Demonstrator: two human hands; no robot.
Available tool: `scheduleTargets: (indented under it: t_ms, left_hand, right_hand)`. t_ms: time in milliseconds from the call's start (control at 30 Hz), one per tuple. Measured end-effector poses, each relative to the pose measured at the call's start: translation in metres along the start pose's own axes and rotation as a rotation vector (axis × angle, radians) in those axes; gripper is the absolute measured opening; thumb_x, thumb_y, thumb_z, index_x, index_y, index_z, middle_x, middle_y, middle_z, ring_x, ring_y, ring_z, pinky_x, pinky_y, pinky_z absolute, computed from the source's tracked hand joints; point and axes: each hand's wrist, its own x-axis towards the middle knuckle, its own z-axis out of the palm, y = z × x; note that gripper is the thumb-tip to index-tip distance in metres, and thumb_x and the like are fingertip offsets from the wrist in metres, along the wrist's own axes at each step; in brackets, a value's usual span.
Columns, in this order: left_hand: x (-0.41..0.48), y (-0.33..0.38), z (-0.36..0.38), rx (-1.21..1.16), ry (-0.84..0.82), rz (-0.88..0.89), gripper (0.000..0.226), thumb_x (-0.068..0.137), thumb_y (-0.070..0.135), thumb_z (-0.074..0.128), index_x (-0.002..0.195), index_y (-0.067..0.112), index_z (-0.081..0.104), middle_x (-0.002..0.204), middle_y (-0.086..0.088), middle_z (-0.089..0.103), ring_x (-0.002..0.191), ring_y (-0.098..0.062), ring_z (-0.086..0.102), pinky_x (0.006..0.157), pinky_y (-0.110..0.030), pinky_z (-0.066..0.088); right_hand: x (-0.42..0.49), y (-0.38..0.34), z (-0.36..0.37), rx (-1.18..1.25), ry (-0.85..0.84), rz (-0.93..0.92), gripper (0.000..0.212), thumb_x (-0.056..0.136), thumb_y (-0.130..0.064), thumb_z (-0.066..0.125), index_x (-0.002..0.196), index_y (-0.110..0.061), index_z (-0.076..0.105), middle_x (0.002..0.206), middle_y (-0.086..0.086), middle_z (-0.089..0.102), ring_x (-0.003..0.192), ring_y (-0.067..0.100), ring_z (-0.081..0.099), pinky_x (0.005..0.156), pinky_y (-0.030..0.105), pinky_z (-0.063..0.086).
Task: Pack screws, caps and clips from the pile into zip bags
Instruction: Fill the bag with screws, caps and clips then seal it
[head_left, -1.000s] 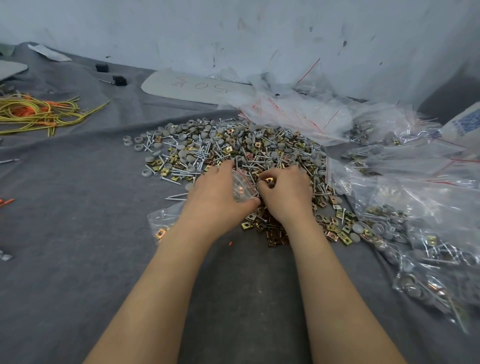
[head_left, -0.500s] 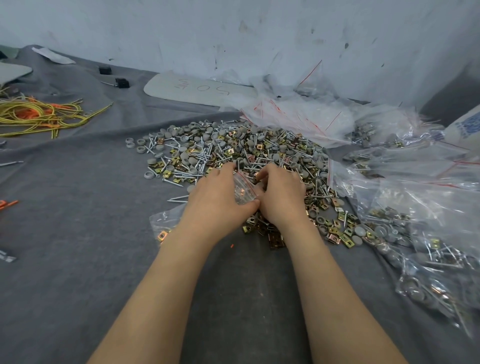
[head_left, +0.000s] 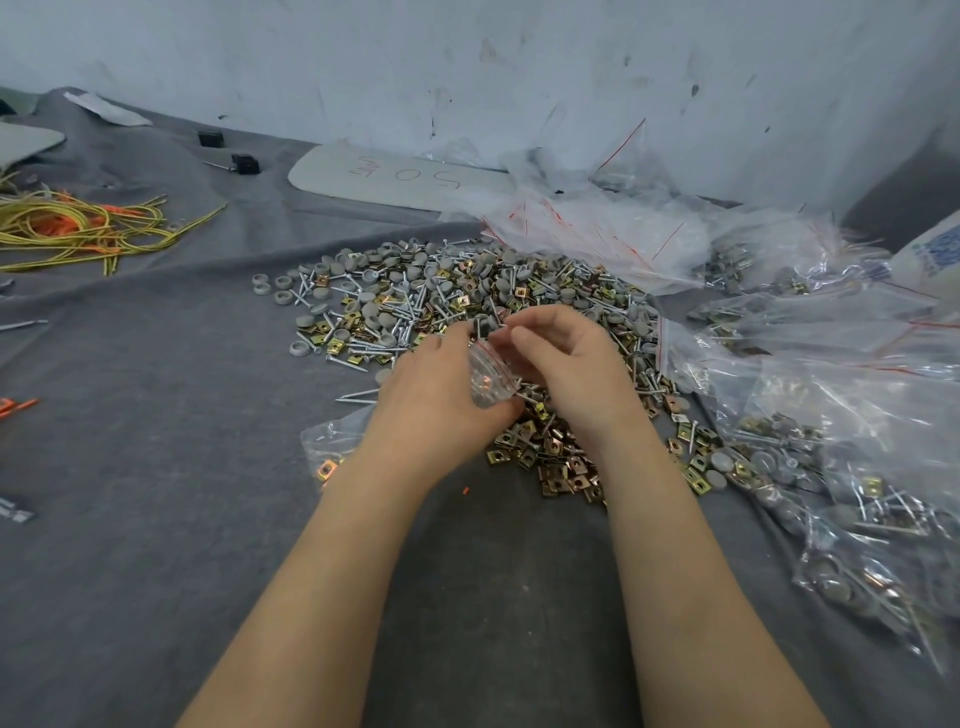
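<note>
Left hand (head_left: 441, 395) gripping bag (head_left: 485, 379) just above pile's (head_left: 467, 291) near edge, right hand (head_left: 566, 369) risen off pile since a second ago, now pinching bag's mouth, probably feeding a piece in.

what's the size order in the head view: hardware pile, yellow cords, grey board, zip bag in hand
1. hardware pile
2. grey board and yellow cords: look alike, cords cropped by the frame
3. zip bag
</note>
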Motion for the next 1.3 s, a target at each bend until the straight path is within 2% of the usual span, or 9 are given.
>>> scheduleTargets:
  t_ms: [100,167,267,533,667,867,1067,1200,1300]
  left_hand:
    - [0.000,-0.001,0.001,0.007,0.002,-0.006,0.090,0.076,0.047,0.073,0.148,0.019,0.027,0.144,-0.005,0.042,0.132,-0.026,0.040,0.109,-0.042,0.035]
    - [0.000,-0.001,0.001,0.005,-0.001,-0.007,0.090,0.076,0.047,0.073,0.148,0.018,0.026,0.145,-0.006,0.041,0.133,-0.026,0.038,0.109,-0.042,0.034]
    - [0.001,-0.001,0.002,0.004,0.001,-0.008,0.089,0.076,0.047,0.071,0.148,0.018,0.027,0.144,-0.006,0.042,0.133,-0.027,0.039,0.108,-0.042,0.035]
    - [0.000,-0.001,0.001,-0.007,0.000,-0.010,0.087,0.077,0.047,0.071,0.147,0.017,0.029,0.143,-0.007,0.043,0.131,-0.027,0.041,0.108,-0.042,0.035]
    - [-0.001,0.001,0.000,0.003,-0.009,-0.016,0.089,0.077,0.047,0.072,0.148,0.018,0.026,0.144,-0.007,0.042,0.132,-0.027,0.040,0.109,-0.042,0.034]
    - [-0.002,0.002,0.000,-0.011,-0.001,-0.013,0.085,0.077,0.044,0.072,0.146,0.017,0.030,0.140,-0.007,0.045,0.128,-0.028,0.043,0.105,-0.043,0.038]
    - [-0.003,0.001,-0.001,-0.012,-0.013,-0.013,0.088,0.078,0.046,0.072,0.148,0.019,0.026,0.144,-0.006,0.041,0.132,-0.027,0.039,0.109,-0.041,0.034]
    - [-0.002,0.002,0.000,-0.005,-0.020,-0.016,0.089,0.079,0.047,0.071,0.149,0.019,0.024,0.146,-0.006,0.039,0.133,-0.027,0.038,0.110,-0.043,0.033]
    - [-0.003,0.003,0.000,-0.006,-0.021,-0.018,0.090,0.078,0.047,0.072,0.149,0.019,0.024,0.147,-0.006,0.039,0.134,-0.027,0.038,0.109,-0.045,0.034]
  right_hand:
    - [0.004,0.009,-0.003,-0.617,0.256,-0.062,0.010,0.094,-0.023,0.056,0.094,-0.022,0.066,0.098,-0.005,0.065,0.100,0.018,0.061,0.084,0.033,0.048]
    - [0.005,0.016,0.001,-0.930,0.232,0.016,0.020,0.094,-0.037,0.055,0.105,-0.025,0.068,0.119,0.002,0.056,0.120,0.026,0.047,0.099,0.039,0.038]
    - [0.008,0.020,0.011,-1.103,0.154,0.084,0.026,0.092,-0.042,0.057,0.114,-0.030,0.064,0.130,0.002,0.044,0.125,0.027,0.034,0.102,0.041,0.027]
    - [0.009,0.019,0.014,-1.020,0.227,0.042,0.007,0.092,-0.027,0.059,0.099,-0.026,0.059,0.121,0.003,0.053,0.119,0.026,0.041,0.098,0.041,0.030]
    - [0.006,0.011,-0.002,-0.497,0.323,-0.036,0.010,0.090,-0.021,0.063,0.086,-0.024,0.055,0.099,-0.001,0.060,0.099,0.022,0.058,0.087,0.041,0.050]
    - [-0.004,-0.003,-0.007,-0.136,-0.094,-0.001,0.011,0.089,-0.016,0.066,0.078,-0.021,0.065,0.067,-0.014,0.069,0.059,-0.006,0.059,0.050,0.009,0.043]
    - [0.000,0.000,-0.036,-0.461,0.200,0.006,0.010,0.091,-0.026,0.061,0.084,-0.024,0.068,0.088,-0.007,0.068,0.079,0.005,0.060,0.069,0.026,0.048]
    - [-0.004,0.002,-0.041,-0.776,-0.036,0.161,0.011,0.083,-0.031,0.071,0.077,-0.029,0.062,0.076,-0.011,0.057,0.072,0.007,0.053,0.056,0.024,0.035]
    - [-0.006,-0.001,-0.031,-0.933,-0.100,0.182,0.015,0.083,-0.029,0.072,0.078,-0.029,0.058,0.075,-0.013,0.050,0.074,0.011,0.051,0.062,0.025,0.035]
